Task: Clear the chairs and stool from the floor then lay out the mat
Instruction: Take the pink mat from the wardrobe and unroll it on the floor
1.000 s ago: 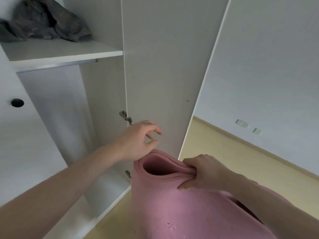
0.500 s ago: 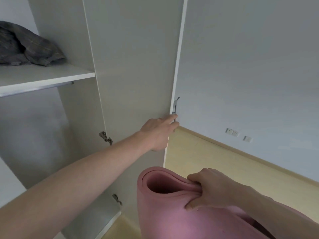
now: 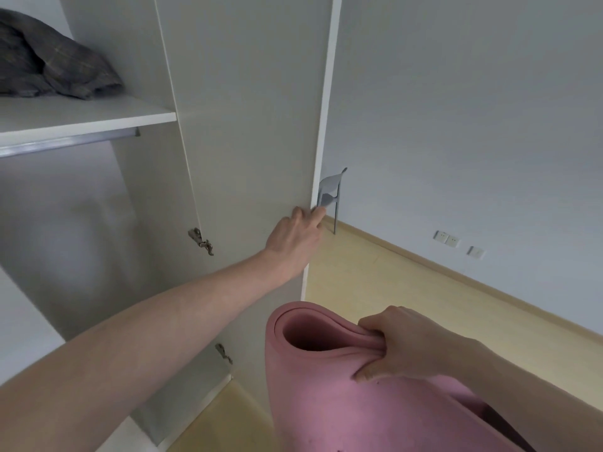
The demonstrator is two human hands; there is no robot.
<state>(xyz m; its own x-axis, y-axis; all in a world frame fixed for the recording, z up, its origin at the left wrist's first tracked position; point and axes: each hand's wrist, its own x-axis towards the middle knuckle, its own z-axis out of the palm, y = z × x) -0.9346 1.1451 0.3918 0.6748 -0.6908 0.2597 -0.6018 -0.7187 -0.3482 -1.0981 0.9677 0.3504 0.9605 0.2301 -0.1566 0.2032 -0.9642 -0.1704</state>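
Closing up the wardrobe before the mat goes down, by the look of it. Left hand (image 3: 298, 238) reaching far along the tall white wardrobe door (image 3: 248, 125), fingers hooked round its free edge, so gripping the door. Right hand (image 3: 401, 345) pinching the rim of the rolled pink foam mat (image 3: 342, 396), near and low, off the floor and upright-ish. Best bet: swing the door gently, keep the roll tucked right so it clears the door's path, mind fingertips at the edge. Inside the wardrobe, a crumpled dark grey checked cloth (image 3: 55, 66) sitting on the white upper shelf (image 3: 98, 117). Grey plastic chair (image 3: 331, 197) peeking out far behind the door edge, against the wall.
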